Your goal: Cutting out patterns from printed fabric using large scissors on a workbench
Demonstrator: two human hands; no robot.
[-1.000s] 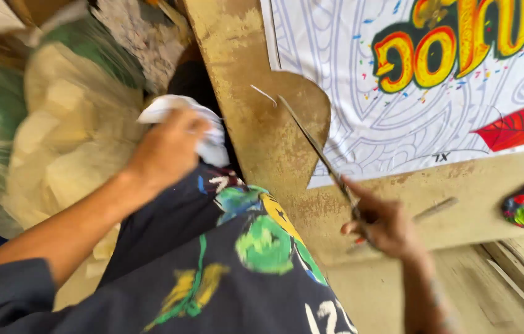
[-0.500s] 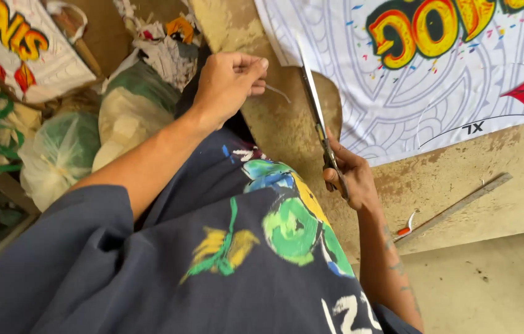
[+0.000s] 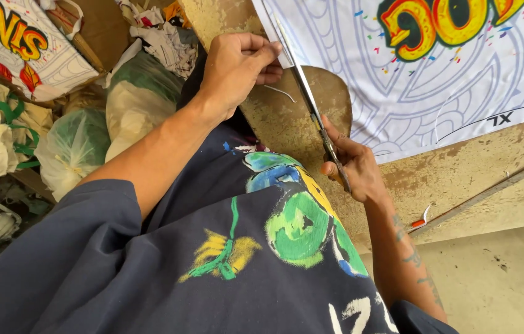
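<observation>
A white printed fabric (image 3: 435,80) with colourful lettering and thin line patterns lies on a worn wooden table (image 3: 460,179). My left hand (image 3: 237,65) pinches the fabric's near left edge between thumb and fingers. My right hand (image 3: 352,167) grips the handles of long metal scissors (image 3: 308,102). Their blades point away from me along that same edge, right next to my left fingers. A thin curled offcut (image 3: 280,93) sits just below my left hand.
A long metal ruler (image 3: 478,198) lies at an angle on the table's near right part, with a small red-and-white object (image 3: 421,219) by its end. Stuffed plastic bags (image 3: 73,145) and fabric scraps (image 3: 163,37) are piled at the left beside another printed piece (image 3: 21,43).
My left hand came back from the bags at the left, where it held a white scrap, and now pinches the fabric edge. The scissors swung up along that edge.
</observation>
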